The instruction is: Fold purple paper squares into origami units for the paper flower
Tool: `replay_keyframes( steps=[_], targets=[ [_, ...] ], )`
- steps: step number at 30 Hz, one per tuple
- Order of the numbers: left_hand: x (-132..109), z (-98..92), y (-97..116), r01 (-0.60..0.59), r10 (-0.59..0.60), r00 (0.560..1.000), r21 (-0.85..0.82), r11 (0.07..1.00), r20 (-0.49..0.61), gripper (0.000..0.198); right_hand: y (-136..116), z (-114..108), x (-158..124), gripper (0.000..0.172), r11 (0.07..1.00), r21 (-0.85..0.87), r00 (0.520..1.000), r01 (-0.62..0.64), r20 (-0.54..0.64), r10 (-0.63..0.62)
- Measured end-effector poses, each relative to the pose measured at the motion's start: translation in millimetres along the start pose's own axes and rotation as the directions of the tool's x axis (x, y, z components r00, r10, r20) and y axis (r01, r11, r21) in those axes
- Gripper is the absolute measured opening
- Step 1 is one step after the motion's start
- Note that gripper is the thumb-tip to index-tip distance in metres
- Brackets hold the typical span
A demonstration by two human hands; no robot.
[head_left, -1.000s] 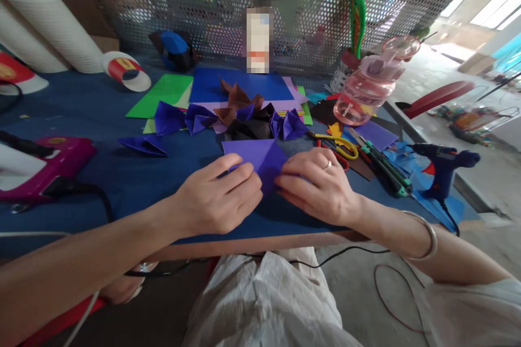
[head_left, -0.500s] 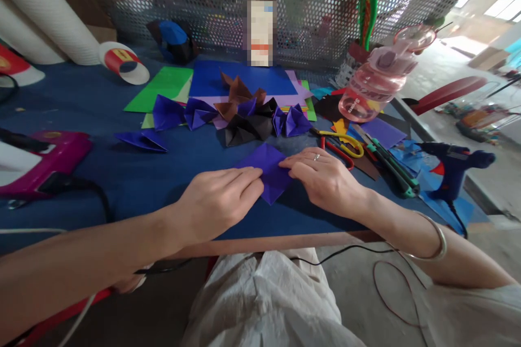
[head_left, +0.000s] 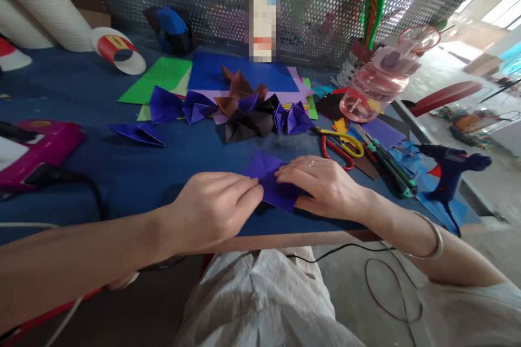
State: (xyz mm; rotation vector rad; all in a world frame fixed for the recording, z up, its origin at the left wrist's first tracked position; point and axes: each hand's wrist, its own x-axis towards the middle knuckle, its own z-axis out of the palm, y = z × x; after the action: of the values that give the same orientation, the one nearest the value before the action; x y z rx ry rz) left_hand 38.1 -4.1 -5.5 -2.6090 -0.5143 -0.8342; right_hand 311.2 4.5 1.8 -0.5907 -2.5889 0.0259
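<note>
A square of purple paper (head_left: 268,173) with crease lines lies at the near part of the blue table, between my hands. My left hand (head_left: 222,200) has its fingers pressed together on the paper's left corner. My right hand (head_left: 325,187), with a ring on one finger, grips the right side, fingertips on top and thumb at the near right corner. Beyond my hands stand folded purple paper pieces (head_left: 166,104), a black folded piece (head_left: 249,126) and a brown one (head_left: 240,89). A flat folded purple piece (head_left: 140,134) lies to the left.
Red-and-yellow-handled scissors (head_left: 342,143), a green utility knife (head_left: 391,168), a blue glue gun (head_left: 450,165) and a pink water bottle (head_left: 372,87) are on the right. A magenta device (head_left: 52,141) with a black cable sits left. Stacked paper cups (head_left: 61,5) and coloured sheets (head_left: 244,73) lie behind.
The purple paper has turned, its near corner swinging right. My right thumb now shows at that corner, and my right fingers have slid slightly down and inward. The view has shifted slightly.
</note>
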Motion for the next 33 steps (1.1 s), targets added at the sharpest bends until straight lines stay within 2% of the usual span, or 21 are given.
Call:
replay_keyframes(
  steps=[2, 4, 6, 10, 12, 15, 20, 22, 25, 27, 29, 33],
  targets=[
    [-1, -2.5, 4, 0.010, -0.009, 1.000, -0.066, 0.998, 0.024, 0.026, -1, 0, -1, 0.018, 0.998, 0.013, 0.998, 0.069, -0.011, -0.069],
    [-3, -3.6, 7, 0.087, -0.080, 0.995, -0.142, 0.986, 0.057, 0.022, -1, 1, -2, 0.017, 0.997, 0.025, 0.997, 0.077, -0.013, -0.076],
    [-5, -3.8, 9, 0.151, -0.139, 0.988, -0.208, 0.966, 0.073, 0.019, -1, 1, -3, 0.015, 0.999, 0.037, 0.999, 0.034, -0.023, -0.033],
    [-6, -5.0, 10, 0.130, -0.133, 0.991, -0.254, 0.958, 0.005, 0.015, -3, -1, -2, 0.028, 0.997, 0.062, 0.998, -0.053, -0.041, 0.056],
    [-6, -6.3, 10, 0.179, -0.186, 0.983, -0.249, 0.952, -0.006, 0.015, -5, -2, 1, 0.032, 0.995, 0.056, 0.995, -0.084, -0.057, 0.088],
    [-6, -7.3, 10, 0.303, -0.319, 0.948, -0.265, 0.916, -0.018, 0.004, -7, -2, 4, 0.031, 0.986, 0.042, 0.982, -0.161, -0.096, 0.164],
    [-4, -4.9, 13, 0.360, -0.387, 0.922, -0.307, 0.881, -0.031, 0.007, -9, 0, 10, 0.032, 0.942, 0.110, 0.941, -0.319, -0.086, 0.328],
    [-2, -4.2, 14, 0.416, -0.444, 0.896, -0.361, 0.835, 0.005, 0.004, -9, 1, 12, 0.031, 0.920, 0.143, 0.924, -0.365, -0.071, 0.377],
    [1, -4.0, 14, 0.534, -0.545, 0.830, -0.452, 0.714, 0.118, 0.007, -8, 3, 15, 0.028, 0.881, 0.192, 0.893, -0.433, -0.046, 0.449],
    [1, -3.5, 13, 0.573, -0.562, 0.808, -0.457, 0.680, 0.175, 0.006, -7, 5, 18, 0.025, 0.854, 0.230, 0.877, -0.466, -0.011, 0.481],
    [-1, -2.4, 12, 0.540, -0.522, 0.837, -0.393, 0.744, 0.163, 0.007, -6, 7, 21, 0.023, 0.836, 0.258, 0.869, -0.484, 0.028, 0.494],
    [-2, -2.8, 11, 0.349, -0.345, 0.937, -0.133, 0.927, 0.055, 0.023, -5, 10, 25, 0.026, 0.821, 0.239, 0.851, -0.519, 0.058, 0.521]
  ],
)
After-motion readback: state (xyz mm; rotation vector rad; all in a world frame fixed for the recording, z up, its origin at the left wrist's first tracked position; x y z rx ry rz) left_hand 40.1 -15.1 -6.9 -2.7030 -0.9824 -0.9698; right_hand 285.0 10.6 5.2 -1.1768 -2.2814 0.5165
